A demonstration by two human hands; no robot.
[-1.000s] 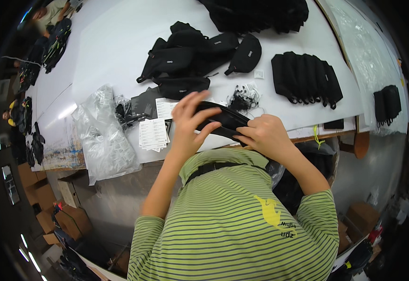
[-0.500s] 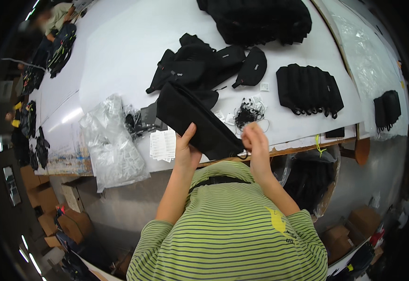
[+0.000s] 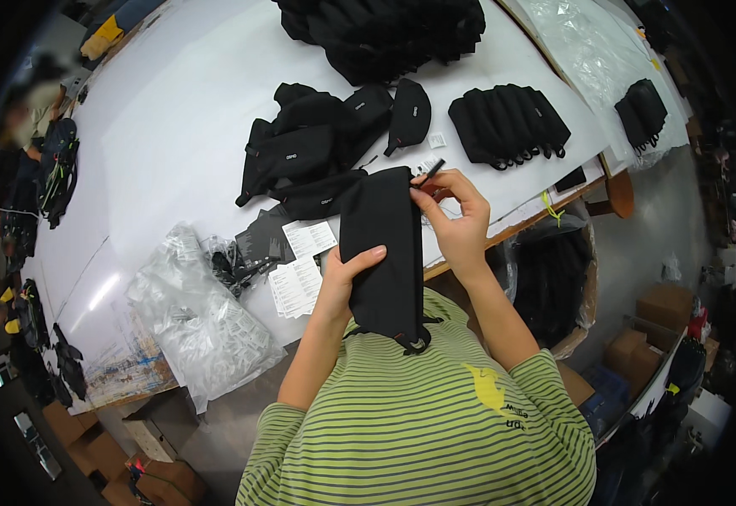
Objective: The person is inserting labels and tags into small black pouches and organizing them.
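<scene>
A flat black fabric pouch (image 3: 380, 253) stands lengthwise before me, its small loop at the lower end near my shirt. My left hand (image 3: 342, 282) grips its left edge, thumb pressed on the front. At the upper right corner, the fingertips of my right hand (image 3: 461, 219) pinch by a thin black zip pull (image 3: 431, 172). Beside my left hand lie white printed cards (image 3: 297, 288) and dark grey tags (image 3: 264, 239). Past the held pouch is a loose pile of similar black pouches (image 3: 304, 152), with a single pouch (image 3: 410, 114) at its right.
A neat row of black pouches (image 3: 509, 126) lies to the right, and a large black heap (image 3: 385, 34) at the back. A clear plastic bag (image 3: 199, 312) hangs over the table's front edge at left. Under the table stands a lined carton (image 3: 553, 278) of black items.
The pouch has turned from slanted to nearly upright in my view. My right hand has moved from its lower end up to its top corner and the zip pull. My view has shifted too.
</scene>
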